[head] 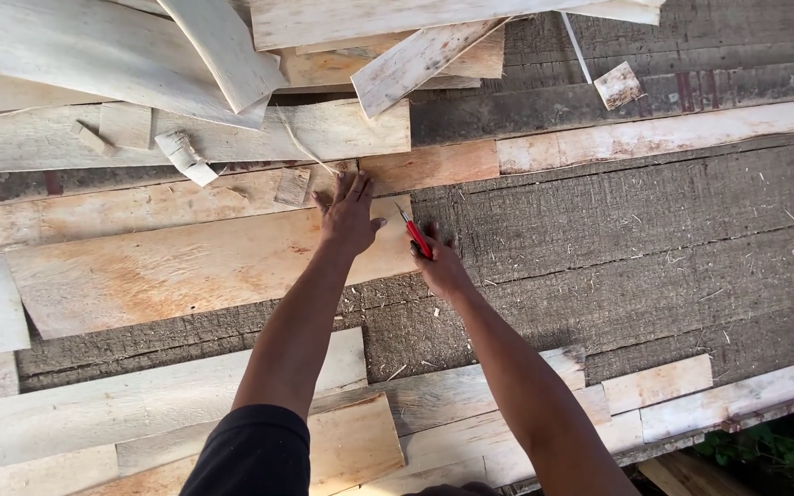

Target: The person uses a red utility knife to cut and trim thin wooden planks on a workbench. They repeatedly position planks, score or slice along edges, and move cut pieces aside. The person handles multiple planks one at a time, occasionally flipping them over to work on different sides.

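My left hand [349, 217] lies flat, fingers spread, on the right end of a wide pale-orange wooden board [186, 271]. My right hand [437, 264] sits just past that end and grips a red pencil [414, 233], its tip touching the board's right edge. Both forearms reach forward from the bottom of the view.
Rough dark grey planks [627, 239] form the work surface. Pale board offcuts [140, 55] lie piled at the top left, with small scraps [619, 84] nearby. More light planks [470, 413] run along the near edge, where greenery [774, 455] shows at bottom right.
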